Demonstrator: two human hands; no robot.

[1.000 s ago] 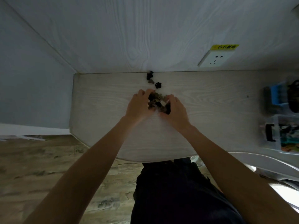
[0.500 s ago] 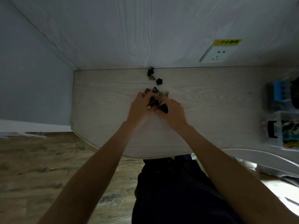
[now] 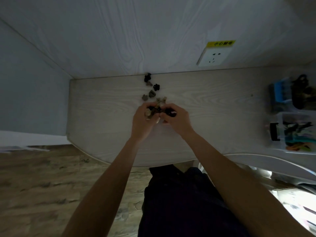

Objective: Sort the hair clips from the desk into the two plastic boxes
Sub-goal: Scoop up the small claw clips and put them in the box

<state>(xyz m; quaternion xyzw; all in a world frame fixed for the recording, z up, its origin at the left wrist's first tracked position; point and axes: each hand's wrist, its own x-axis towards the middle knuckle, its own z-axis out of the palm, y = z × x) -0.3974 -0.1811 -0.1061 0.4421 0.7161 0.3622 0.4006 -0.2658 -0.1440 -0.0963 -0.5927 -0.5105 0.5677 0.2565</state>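
Both hands — left hand (image 3: 142, 121), right hand (image 3: 177, 119) — grip bunched hair clips (image 3: 154, 109) mid-bench (image 3: 102, 117); loose clips (image 3: 150, 90) just beyond; two plastic boxes (image 3: 294, 115) well apart, right edge, under wall socket (image 3: 213, 56).

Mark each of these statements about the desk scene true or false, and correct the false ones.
1. Both hands hold small hair clips. True: the left hand and the right hand each grip clips from the pile.
2. The plastic boxes stand at the left end of the desk. False: both plastic boxes stand at the right end.
3. A few loose clips lie between the hands and the wall. True.
4. The wall socket has a red label above it. False: the label is yellow.
5. Both boxes are empty. False: both already hold items.
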